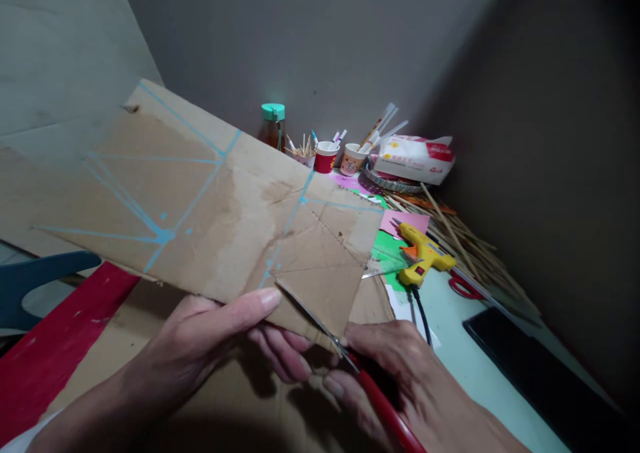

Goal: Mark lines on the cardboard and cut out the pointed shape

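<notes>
A large brown cardboard sheet (pixel 215 206) marked with blue lines is held up, tilted, in front of me. My left hand (pixel 235 333) grips its lower edge, the thumb on top and the fingers underneath. In my right hand (pixel 395 373) is a pair of scissors (pixel 383 406) with red handles. One blade lies over the cardboard's lower right corner, pointing up and left towards my left thumb. The other blade is hidden beneath the sheet. Part of the right-hand fingers is hidden in shadow around the handles.
A yellow glue gun (pixel 423 253) lies on the table at the right, near a black flat object (pixel 530 373) and wooden sticks (pixel 465 233). Paper cups (pixel 326 158), a bottle (pixel 273 123) and a tissue pack (pixel 413 159) stand behind. A red strip (pixel 55 353) is at the left.
</notes>
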Tool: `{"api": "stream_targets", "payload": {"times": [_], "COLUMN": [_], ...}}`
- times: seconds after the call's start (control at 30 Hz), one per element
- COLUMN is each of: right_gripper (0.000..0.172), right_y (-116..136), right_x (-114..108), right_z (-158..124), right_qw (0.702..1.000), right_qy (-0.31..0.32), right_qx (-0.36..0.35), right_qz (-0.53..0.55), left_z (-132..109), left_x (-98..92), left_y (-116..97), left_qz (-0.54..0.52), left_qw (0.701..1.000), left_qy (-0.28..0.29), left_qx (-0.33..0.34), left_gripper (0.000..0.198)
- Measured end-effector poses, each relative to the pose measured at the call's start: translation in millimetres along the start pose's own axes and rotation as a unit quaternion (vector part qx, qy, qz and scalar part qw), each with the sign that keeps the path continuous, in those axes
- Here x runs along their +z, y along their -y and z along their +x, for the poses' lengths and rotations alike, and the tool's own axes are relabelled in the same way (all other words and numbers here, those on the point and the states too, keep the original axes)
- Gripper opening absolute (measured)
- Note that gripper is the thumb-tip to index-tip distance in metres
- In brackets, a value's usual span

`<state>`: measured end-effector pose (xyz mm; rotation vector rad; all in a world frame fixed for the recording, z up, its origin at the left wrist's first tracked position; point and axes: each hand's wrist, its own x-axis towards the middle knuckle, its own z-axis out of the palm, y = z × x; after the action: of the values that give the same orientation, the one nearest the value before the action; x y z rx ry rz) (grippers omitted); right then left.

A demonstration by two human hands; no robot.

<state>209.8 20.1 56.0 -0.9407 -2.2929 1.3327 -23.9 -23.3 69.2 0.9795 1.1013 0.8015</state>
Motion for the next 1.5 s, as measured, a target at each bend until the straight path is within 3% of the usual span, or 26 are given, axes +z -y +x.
{"api": "stream_targets", "payload": {"times": [0.2, 0.37, 0.53, 0.77, 1.0, 1.17, 1.33, 1.5], "right_gripper": [0.025, 0.024, 0.043, 0.039, 0.05, 0.063, 0.049, 0.035], "right_y": [-11, -16, -1, 10, 0, -10, -17, -13], "right_x": [4, 6, -7, -17, -13, -2, 12, 11], "right_z": [3, 3, 6, 7, 4, 3, 4, 7], "right_qw": [0.997, 0.995, 0.999, 0.988, 0.997, 1.0, 0.999, 0.995], "right_qy": [0.002, -0.028, 0.011, 0.084, 0.062, 0.012, -0.039, -0.062], "right_qx": [-0.067, -0.096, -0.01, 0.049, 0.03, 0.017, -0.02, -0.078], "right_qz": [-0.026, -0.016, 0.034, 0.124, 0.036, 0.008, -0.005, -0.005], "left_z": [0, -2, 2, 5, -6, -5, -2, -1], "left_x": [-0.1, -1.6, 7.2, 12.9, 7.3, 3.3, 1.2, 3.0], "left_y": [-1, 2, -7, -14, -10, -6, -1, -1], "left_qz": [0.037, -0.021, -0.009, -0.014, 0.017, 0.025, 0.029, 0.008], "left_qw": [0.999, 0.999, 0.997, 0.998, 0.999, 0.999, 0.999, 1.0], "left_qy": [-0.024, -0.032, -0.065, -0.045, -0.037, -0.023, -0.024, -0.022], "left_qx": [0.001, 0.034, 0.045, 0.032, -0.014, -0.004, 0.004, 0.006], "left_gripper": [0.054, 0.052, 0.05, 0.049, 0.057, 0.057, 0.059, 0.056]}}
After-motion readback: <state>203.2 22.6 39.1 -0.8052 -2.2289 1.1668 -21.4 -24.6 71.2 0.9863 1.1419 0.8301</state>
